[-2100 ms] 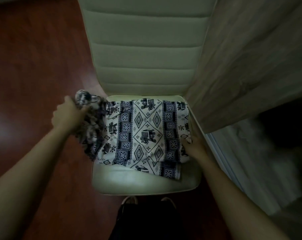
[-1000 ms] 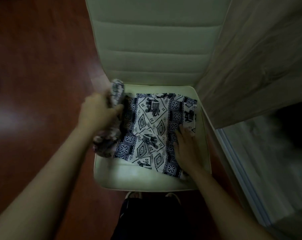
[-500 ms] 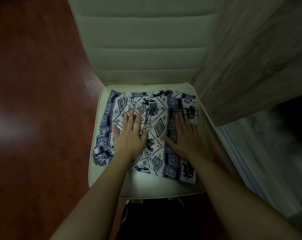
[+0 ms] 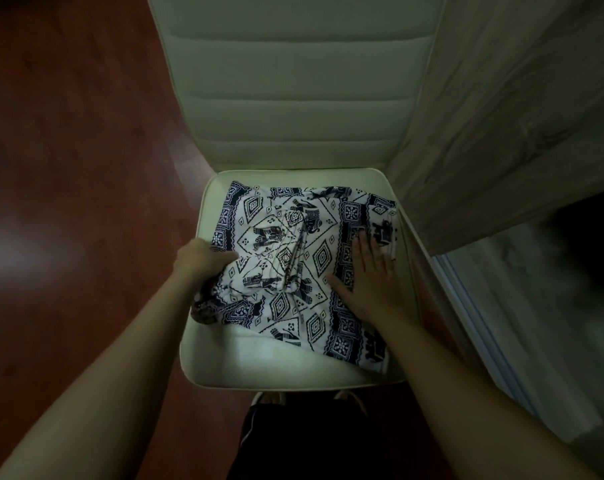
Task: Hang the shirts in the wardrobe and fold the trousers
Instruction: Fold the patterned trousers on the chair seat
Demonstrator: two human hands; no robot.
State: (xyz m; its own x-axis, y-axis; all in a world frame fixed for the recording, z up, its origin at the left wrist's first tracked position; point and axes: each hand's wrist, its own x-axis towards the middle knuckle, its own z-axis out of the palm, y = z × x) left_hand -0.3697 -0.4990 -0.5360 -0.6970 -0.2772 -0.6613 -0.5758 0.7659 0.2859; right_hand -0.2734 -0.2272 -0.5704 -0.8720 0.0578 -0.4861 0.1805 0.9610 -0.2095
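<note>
Left grip clutches trousers edge — right grip flat atop

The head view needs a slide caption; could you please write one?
Left hand grips the patterned trousers on a cream chair while the right hand presses them flat.

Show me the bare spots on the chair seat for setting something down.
Widest: the seat front strip, between trousers and front rim. Thin margins behind and left of them. Crowded elsewhere: left hand grips them, right hand presses flat.
</note>
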